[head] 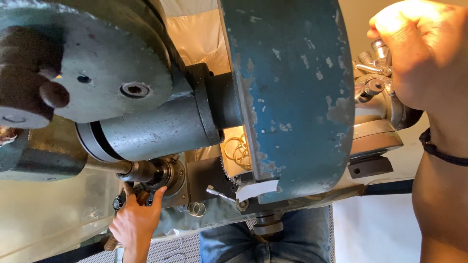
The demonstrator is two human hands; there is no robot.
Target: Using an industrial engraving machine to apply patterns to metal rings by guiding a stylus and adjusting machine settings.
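My left hand (135,221) reaches up at the lower left to the round metal spindle nose (155,171) under a grey cylinder (156,129). Its thumb and forefinger pinch a small brown piece (143,197) right below the spindle nose. At the upper right, my right hand (419,48) is closed in a fist around a shiny metal lever (378,68) on a cluster of steel handles. A black cord bracelet (441,152) circles that wrist. A big blue housing (292,97) with chipped paint stands between the two hands.
A grey toothed wheel (97,73) with a dark knob fills the upper left. Brass rings (239,148) lie in the gap behind the housing, and a small wire ring (196,208) and a white paper tag (256,189) sit below. My jeans (273,241) show at the bottom.
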